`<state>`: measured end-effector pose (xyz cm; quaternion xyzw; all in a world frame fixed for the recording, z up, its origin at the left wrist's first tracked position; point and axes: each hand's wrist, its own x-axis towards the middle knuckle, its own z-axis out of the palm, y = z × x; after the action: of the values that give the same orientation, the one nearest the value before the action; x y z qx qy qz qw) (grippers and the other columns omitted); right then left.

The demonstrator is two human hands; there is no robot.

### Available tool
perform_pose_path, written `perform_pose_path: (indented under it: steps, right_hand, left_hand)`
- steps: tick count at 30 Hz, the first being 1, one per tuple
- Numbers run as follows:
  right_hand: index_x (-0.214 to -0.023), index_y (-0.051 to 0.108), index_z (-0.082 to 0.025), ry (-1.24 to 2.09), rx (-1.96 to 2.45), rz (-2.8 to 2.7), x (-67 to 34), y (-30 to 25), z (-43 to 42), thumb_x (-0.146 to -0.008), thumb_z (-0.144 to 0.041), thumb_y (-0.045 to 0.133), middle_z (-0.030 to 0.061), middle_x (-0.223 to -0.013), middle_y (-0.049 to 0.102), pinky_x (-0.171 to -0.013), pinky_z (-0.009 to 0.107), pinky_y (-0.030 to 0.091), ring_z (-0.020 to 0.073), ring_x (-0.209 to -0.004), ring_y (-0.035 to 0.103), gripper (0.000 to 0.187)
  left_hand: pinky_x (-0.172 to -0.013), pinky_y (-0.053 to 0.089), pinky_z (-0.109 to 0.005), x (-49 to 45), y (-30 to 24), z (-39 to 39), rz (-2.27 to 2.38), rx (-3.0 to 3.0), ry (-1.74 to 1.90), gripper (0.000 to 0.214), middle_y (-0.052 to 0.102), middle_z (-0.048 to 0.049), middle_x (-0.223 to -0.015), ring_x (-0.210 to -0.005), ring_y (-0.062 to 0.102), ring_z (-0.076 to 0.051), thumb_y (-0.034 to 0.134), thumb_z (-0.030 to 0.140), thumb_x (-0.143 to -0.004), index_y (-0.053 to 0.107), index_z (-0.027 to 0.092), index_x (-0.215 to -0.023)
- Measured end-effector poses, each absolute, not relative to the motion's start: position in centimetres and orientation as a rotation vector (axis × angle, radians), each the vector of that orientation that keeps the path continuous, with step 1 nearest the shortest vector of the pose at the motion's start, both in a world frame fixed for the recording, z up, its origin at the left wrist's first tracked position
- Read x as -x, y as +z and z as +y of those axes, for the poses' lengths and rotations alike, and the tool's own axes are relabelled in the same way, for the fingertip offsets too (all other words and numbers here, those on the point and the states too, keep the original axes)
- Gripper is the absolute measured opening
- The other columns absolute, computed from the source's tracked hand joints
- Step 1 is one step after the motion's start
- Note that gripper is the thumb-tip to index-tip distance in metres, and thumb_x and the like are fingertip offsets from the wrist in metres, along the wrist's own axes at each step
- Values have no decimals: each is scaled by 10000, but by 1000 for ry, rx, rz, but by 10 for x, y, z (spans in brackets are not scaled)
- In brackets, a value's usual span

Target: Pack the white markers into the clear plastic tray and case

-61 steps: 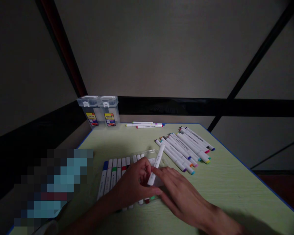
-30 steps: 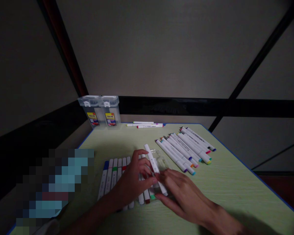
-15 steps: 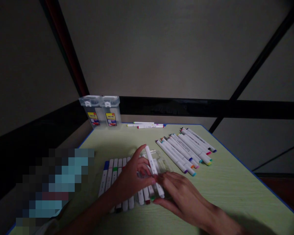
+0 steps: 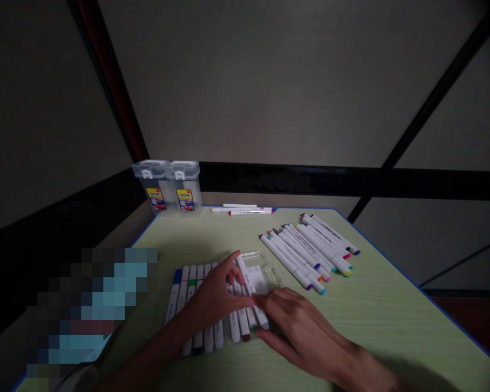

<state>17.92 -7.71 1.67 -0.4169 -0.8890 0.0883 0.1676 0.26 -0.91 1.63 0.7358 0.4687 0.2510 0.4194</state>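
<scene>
Hands (image 4: 300,326) on white marker (image 4: 250,288)

A white marker (image 4: 248,287) lies slanted across a row of markers (image 4: 196,313) with coloured caps, its far tip toward 11 o'clock. The left hand (image 4: 214,298) pinches it; the right hand (image 4: 306,326) touches its near end. The row sits in a clear case (image 4: 270,271).

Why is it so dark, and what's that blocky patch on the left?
Head view: dim light makes the left hand and right hand murky; white markers on the green table stand out; the left patch is pixelated, hiding what's there.
</scene>
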Motion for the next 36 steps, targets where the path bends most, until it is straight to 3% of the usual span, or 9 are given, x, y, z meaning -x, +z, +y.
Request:
perform_pose_path:
  steps: [9, 20, 27, 36]
  right_hand:
    - [-1006, 553, -121, 245, 1147, -2529, -180, 13, -74, -864, -329, 496, 88, -900, 617, -720, 375, 458, 224, -817, 548, 258]
    - [-1049, 563, -112, 320, 1119, -2491, -181, 13, -75, -875, -312, 477, 90, -915, 607, -761, 360, 455, 215, -858, 523, 279]
    - [-1057, 570, -126, 352, 1116, -2466, -181, 15, -76, -886, -305, 451, 90, -946, 603, -780, 363, 458, 212, -875, 519, 275]
    - [-1040, 570, -117, 363, 1136, -2453, -180, 16, -76, -876, -268, 452, 91, -941, 585, -788, 358, 458, 204, -882, 509, 251]
  left_hand:
    - [-865, 383, -353, -4, 20, -12, 1283, -1829, 695, 845, 539, -43, -968, -902, 502, -200, 708, 95, -502, 362, 163, -1269]
    - [-991, 326, -409, -1, 15, -9, 1167, -1899, 789, 838, 479, -117, -1242, -1152, 432, -265, 757, 109, -512, 392, 176, -1264]
    - [-1036, 277, -434, 2, 12, -5, 1169, -1954, 742, 781, 477, -101, -1278, -1194, 416, -263, 773, 155, -533, 434, 199, -1235]
    - [-1006, 334, -427, 2, 9, -2, 1110, -2064, 807, 628, 529, -89, -1203, -1141, 466, -260, 789, 187, -529, 543, 181, -1106]
